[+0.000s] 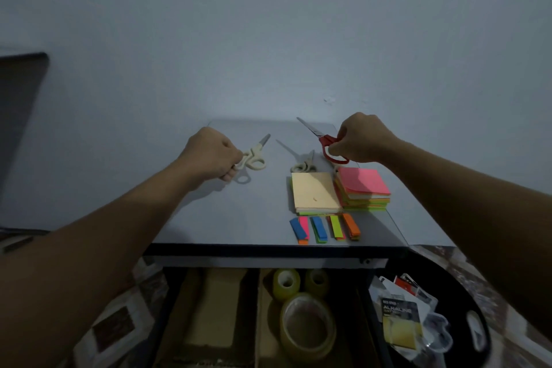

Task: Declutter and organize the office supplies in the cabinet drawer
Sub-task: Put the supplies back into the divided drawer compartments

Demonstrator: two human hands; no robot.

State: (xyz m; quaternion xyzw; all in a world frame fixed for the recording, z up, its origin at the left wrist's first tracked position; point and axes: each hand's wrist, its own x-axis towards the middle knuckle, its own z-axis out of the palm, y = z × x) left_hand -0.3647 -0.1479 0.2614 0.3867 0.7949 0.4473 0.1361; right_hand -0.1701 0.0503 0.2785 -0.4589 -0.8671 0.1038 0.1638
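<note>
Dim light. A plain bluish-grey wall (pixel 268 24) fills twelve o'clock; a grey cabinet (pixel 239 218) stands against it at centre. Dark panel (pixel 21 104) at nine o'clock, patterned floor tiles (pixel 113 329) at seven.

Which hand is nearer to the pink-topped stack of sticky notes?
Right. The right hand, gripping the red scissors, is just behind the pink-topped sticky note stack; the left hand, holding cream scissors, is far off to its left.

A pale wall (pixel 268 24) stands behind, a dark panel (pixel 21 116) (indistinct) left, patterned floor (pixel 113 331) below.
</note>
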